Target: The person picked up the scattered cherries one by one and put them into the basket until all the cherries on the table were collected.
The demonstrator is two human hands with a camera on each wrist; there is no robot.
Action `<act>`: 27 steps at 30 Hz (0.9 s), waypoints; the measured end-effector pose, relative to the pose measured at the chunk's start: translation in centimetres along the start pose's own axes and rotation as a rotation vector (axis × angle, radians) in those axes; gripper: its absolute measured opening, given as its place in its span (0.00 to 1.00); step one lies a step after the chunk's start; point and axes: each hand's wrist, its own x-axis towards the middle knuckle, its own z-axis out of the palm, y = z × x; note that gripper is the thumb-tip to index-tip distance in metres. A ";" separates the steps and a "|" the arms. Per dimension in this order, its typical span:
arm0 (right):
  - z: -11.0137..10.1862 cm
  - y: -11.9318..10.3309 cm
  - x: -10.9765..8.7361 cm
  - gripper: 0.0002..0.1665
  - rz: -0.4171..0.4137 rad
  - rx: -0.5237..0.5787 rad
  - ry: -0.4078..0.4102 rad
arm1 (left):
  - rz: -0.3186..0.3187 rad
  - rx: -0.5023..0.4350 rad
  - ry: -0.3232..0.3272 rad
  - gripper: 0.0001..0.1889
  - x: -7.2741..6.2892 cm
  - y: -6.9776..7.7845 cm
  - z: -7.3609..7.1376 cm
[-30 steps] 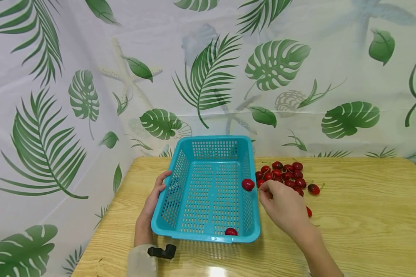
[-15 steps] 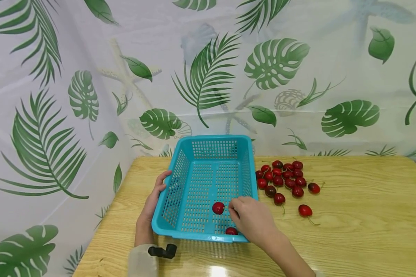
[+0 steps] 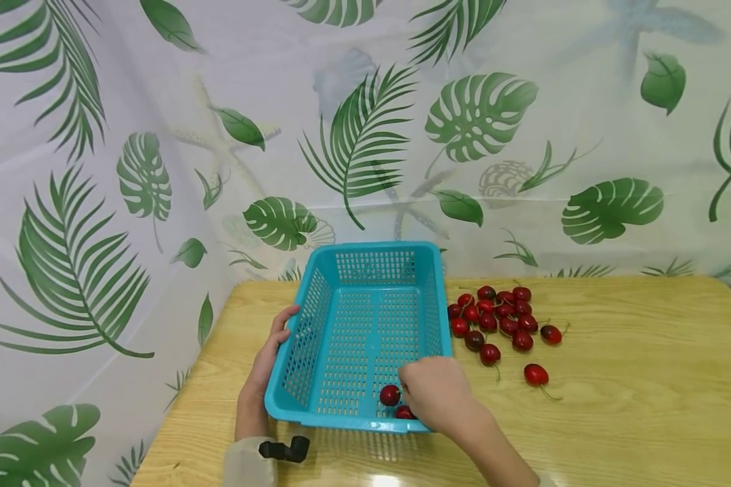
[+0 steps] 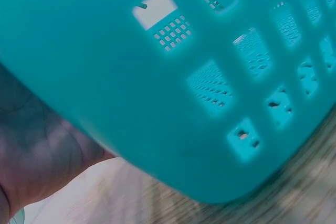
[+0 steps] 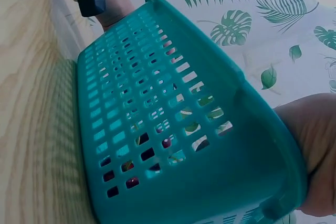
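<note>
Cherry (image 3: 390, 396) held by its stem (image 3: 399, 391), basket's (image 3: 335, 421) near right corner

Your right hand (image 3: 437, 394) pinches it, partly hiding a second cherry (image 3: 405, 412); your left hand (image 3: 267, 362), fingers loosely extended, rests against the basket's left side. Beyond its right side, loose cherries (image 3: 487, 322) crowd toward the table's (image 3: 646, 379) far edge, a stray cherry (image 3: 536, 375) nearer you.

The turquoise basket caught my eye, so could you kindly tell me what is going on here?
A person's left hand rests against the left side of the turquoise basket, while their right hand, over its near right corner, pinches a cherry, apparently by its stem. Another cherry lies by the basket's near wall, and many more cherries lie on the wooden table to its right.
</note>
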 end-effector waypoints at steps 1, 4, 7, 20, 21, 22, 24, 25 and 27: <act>0.0 -0.1 0.0 0.26 0.001 -0.014 -0.003 | -0.001 0.001 0.001 0.25 0.0 0.0 0.0; 0.0 -0.2 0.2 0.24 0.009 -0.060 -0.004 | 0.003 0.003 0.007 0.25 0.0 0.0 0.0; -0.2 -0.4 0.3 0.23 0.030 -0.101 0.003 | 0.004 -0.003 0.015 0.24 0.1 0.1 0.1; -0.2 -0.7 0.3 0.18 0.083 -0.129 -0.057 | -0.024 0.005 0.039 0.25 0.2 0.2 0.5; -0.2 -0.7 0.3 0.18 0.081 -0.128 -0.057 | -0.022 0.010 0.043 0.25 0.2 0.2 0.5; -0.2 -0.7 0.3 0.18 0.080 -0.127 -0.055 | -0.021 0.014 0.045 0.25 0.2 0.2 0.5; -0.2 -0.7 0.3 0.20 0.076 -0.125 -0.055 | -0.014 0.011 0.043 0.24 0.3 0.2 0.5; -0.1 -0.7 0.3 0.21 0.075 -0.125 -0.056 | -0.007 0.003 0.038 0.24 0.3 0.2 0.5; -0.1 -0.8 0.4 0.23 0.072 -0.125 -0.055 | 0.000 -0.003 0.032 0.24 0.4 0.1 0.5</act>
